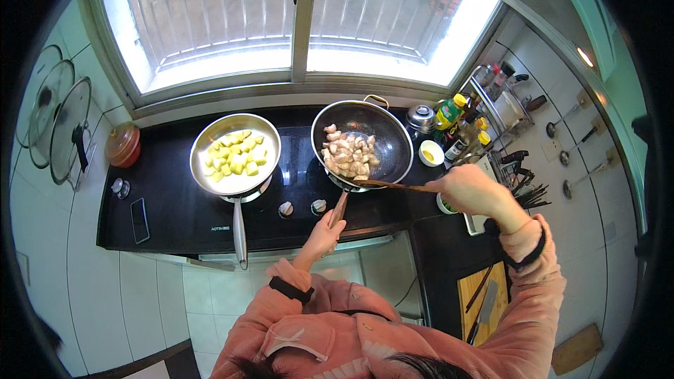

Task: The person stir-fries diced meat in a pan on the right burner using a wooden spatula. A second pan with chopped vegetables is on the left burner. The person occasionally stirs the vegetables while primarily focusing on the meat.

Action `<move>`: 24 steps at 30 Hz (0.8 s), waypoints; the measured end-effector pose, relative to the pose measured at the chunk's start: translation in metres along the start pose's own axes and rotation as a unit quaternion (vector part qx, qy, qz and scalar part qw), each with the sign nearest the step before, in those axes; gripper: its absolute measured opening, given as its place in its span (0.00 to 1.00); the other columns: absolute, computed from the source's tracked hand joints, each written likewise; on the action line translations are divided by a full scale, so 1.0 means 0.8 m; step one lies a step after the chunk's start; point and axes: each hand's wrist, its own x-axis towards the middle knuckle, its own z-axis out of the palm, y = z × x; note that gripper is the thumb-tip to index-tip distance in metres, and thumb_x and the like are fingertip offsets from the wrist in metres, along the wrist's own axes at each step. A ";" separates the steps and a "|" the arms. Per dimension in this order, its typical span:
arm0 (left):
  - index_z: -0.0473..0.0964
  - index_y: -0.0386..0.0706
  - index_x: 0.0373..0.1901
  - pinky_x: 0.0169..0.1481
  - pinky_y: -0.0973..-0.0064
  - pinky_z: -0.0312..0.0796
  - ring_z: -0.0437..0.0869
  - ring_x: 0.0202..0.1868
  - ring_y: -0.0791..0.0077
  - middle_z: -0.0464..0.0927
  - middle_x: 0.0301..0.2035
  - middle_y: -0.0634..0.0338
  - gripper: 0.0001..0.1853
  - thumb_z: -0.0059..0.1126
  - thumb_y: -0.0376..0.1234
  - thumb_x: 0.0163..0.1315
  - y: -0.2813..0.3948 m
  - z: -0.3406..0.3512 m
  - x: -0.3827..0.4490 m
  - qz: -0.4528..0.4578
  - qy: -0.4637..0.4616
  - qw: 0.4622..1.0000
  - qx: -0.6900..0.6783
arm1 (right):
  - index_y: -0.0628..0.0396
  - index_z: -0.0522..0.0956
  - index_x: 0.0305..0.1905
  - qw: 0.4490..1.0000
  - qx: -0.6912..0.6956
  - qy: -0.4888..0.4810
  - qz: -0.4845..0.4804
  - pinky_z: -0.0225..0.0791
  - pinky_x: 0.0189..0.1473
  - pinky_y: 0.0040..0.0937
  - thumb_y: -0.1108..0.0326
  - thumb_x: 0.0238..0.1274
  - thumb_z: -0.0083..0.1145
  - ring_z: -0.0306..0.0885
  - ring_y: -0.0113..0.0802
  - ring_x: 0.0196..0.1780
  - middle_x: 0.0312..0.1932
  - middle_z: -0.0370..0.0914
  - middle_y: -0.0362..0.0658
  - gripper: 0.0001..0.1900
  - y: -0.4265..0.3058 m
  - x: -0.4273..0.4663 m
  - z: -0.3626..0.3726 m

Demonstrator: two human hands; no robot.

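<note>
My left hand (323, 235) grips the wooden handle (341, 208) of a dark wok (394, 142) on the right burner. Pale chunks of meat (350, 152) are gathered in the left and near part of the wok. In my right hand (468, 189) is a wooden spatula (395, 185), reaching leftward over the wok's near rim with its tip beside the meat. Left of the wok, a stainless steel frying pan (197, 160) holds pale yellow-green cubes (237, 155), perhaps potato. Its metal handle (239, 231) points toward me, untouched.
Bottles (450, 110), a small bowl with something yellow (431, 153) and a covered metal pot (421, 118) stand right of the wok. A knife (485, 302) and chopsticks lie on a cutting board (466, 281). A phone (139, 220) rests at left, near a red lidded pot (122, 145).
</note>
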 end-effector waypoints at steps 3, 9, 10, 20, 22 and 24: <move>0.62 0.50 0.61 0.14 0.81 0.55 0.63 0.13 0.82 0.63 0.18 0.68 0.21 0.52 0.38 0.67 -0.003 -0.001 0.002 0.009 0.001 1.000 0.003 | 0.53 0.74 0.57 0.999 -0.030 0.045 -0.005 0.74 0.27 0.38 0.69 0.54 0.54 0.82 0.42 0.29 0.27 0.80 0.46 0.22 -0.043 0.046 0.044; 0.62 0.50 0.62 0.15 0.81 0.56 0.63 0.14 0.82 0.64 0.19 0.67 0.23 0.53 0.38 0.67 -0.005 -0.001 0.002 0.004 0.012 1.000 0.022 | 0.65 0.74 0.46 0.950 -0.141 0.227 0.159 0.70 0.17 0.31 0.70 0.58 0.51 0.79 0.34 0.19 0.26 0.76 0.43 0.13 -0.115 0.142 0.186; 0.61 0.50 0.62 0.16 0.81 0.57 0.63 0.14 0.82 0.64 0.19 0.67 0.23 0.53 0.38 0.67 -0.004 0.000 0.002 0.003 0.019 0.999 0.033 | 0.64 0.74 0.45 0.937 -0.133 0.261 0.191 0.70 0.17 0.31 0.70 0.58 0.51 0.78 0.34 0.19 0.25 0.75 0.43 0.12 -0.109 0.159 0.201; 0.61 0.50 0.63 0.15 0.80 0.57 0.63 0.14 0.82 0.64 0.20 0.65 0.23 0.52 0.38 0.67 -0.002 0.001 0.001 -0.005 0.014 1.000 0.023 | 0.44 0.75 0.56 0.970 0.011 0.150 0.190 0.74 0.30 0.39 0.72 0.53 0.53 0.82 0.41 0.30 0.29 0.80 0.45 0.23 -0.003 0.107 0.124; 0.61 0.50 0.63 0.15 0.81 0.57 0.63 0.13 0.82 0.64 0.20 0.65 0.23 0.52 0.37 0.67 -0.002 0.000 0.002 -0.016 0.007 1.000 0.008 | 0.35 0.78 0.55 0.966 0.065 0.140 0.206 0.74 0.35 0.42 0.71 0.53 0.54 0.81 0.46 0.35 0.29 0.81 0.48 0.23 0.003 0.077 0.094; 0.61 0.50 0.63 0.14 0.81 0.57 0.63 0.13 0.82 0.64 0.20 0.65 0.23 0.52 0.37 0.67 -0.003 0.000 0.002 -0.003 0.002 1.000 0.007 | 0.41 0.78 0.54 0.958 0.125 0.135 0.221 0.74 0.38 0.43 0.71 0.54 0.53 0.81 0.47 0.37 0.31 0.81 0.49 0.21 0.012 0.062 0.078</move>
